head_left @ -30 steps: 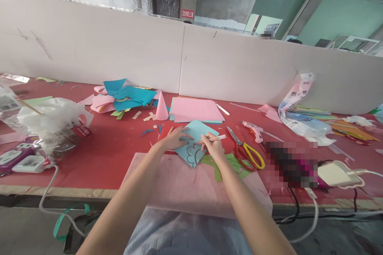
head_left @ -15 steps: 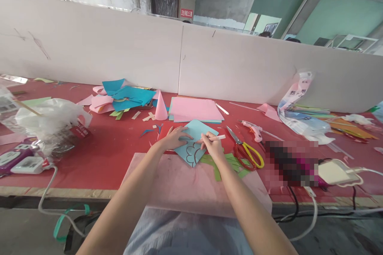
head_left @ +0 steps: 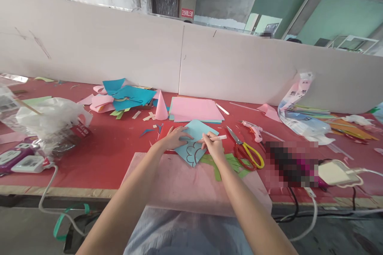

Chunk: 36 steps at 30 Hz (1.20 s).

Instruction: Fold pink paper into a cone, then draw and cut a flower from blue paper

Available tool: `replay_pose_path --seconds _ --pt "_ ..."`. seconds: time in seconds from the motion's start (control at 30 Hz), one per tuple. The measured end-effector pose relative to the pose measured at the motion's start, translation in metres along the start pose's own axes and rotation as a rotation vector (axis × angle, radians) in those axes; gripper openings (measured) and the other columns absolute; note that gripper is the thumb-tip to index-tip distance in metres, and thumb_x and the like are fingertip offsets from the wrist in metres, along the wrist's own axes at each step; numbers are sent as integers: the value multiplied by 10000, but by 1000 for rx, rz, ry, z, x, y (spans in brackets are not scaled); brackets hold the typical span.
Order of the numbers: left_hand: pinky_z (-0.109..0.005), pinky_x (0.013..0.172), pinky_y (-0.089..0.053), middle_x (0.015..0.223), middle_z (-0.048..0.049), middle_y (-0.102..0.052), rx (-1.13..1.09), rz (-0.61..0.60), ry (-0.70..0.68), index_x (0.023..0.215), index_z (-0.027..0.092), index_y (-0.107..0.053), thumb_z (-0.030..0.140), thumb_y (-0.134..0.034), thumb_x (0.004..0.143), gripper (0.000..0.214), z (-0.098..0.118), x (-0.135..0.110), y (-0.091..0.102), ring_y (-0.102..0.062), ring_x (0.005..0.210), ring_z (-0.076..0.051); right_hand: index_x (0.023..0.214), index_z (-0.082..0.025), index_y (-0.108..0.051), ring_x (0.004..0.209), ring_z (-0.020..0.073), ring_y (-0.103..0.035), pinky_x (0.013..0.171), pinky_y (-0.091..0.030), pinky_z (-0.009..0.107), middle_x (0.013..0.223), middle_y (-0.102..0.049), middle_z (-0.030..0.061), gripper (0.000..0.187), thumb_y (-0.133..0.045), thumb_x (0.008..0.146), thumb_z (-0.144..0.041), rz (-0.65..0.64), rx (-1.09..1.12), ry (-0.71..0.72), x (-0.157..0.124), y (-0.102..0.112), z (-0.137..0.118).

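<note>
A light blue square of paper (head_left: 196,128) lies cornerwise on the table, with dark scalloped lines drawn on its near half. My left hand (head_left: 176,138) rests on its left side, fingers spread and holding nothing. A slim white marker (head_left: 220,137) is gripped in my right hand (head_left: 212,143), whose fingers are pinched round it over the paper's right side. The marker's tip meets or nearly meets the paper; my fingers partly hide it. Green paper strips (head_left: 230,163) lie just right of the sheet, beside scissors (head_left: 249,153) with red and yellow handles.
Pink sheets (head_left: 194,109) are stacked behind the paper, next to a pink paper cone (head_left: 161,107). Blue and pink scraps (head_left: 128,95) lie back left. A pink glue gun (head_left: 253,130) is on the right. A plastic bag (head_left: 54,121) stands left. A white partition (head_left: 119,48) bounds the table.
My right hand and the marker have shifted very slightly to the right. The left hand and the paper look the same.
</note>
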<state>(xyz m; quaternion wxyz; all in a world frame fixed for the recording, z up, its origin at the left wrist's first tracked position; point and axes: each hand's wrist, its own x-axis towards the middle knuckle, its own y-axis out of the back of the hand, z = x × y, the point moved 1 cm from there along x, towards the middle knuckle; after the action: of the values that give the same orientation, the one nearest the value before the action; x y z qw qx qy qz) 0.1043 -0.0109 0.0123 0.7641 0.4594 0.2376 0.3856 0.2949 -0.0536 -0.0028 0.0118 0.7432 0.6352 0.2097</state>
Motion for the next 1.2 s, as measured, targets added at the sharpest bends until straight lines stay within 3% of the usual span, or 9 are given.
replay_pose_path --seconds 0.23,0.9,1.2 --pt "-482 1075 -12 1429 89 -252 12 -11 8 1088 410 -566 301 -488 783 334 -2 1 -1 -193 1319 -223 543 -216 -404 374 105 -457 440 -346 205 358 -483 -47 331 -463 797 -419 36 -16 9 0 1 -1" --pt "-480 1073 -17 1429 75 -253 19 -10 5 1090 407 -566 293 -495 783 335 -2 1 -1 -192 1318 -217 532 -222 -385 375 112 -445 418 -320 215 371 -511 -34 370 -474 788 -474 -54 21 1 0 -2 1" --pt "-481 1075 -14 1428 87 -253 13 -9 5 1088 417 -563 322 -484 788 325 -4 2 -3 -189 1319 -222 539 -222 -398 369 108 -450 436 -352 217 364 -484 -41 327 -455 796 -415 54 -40 29 0 0 -1"
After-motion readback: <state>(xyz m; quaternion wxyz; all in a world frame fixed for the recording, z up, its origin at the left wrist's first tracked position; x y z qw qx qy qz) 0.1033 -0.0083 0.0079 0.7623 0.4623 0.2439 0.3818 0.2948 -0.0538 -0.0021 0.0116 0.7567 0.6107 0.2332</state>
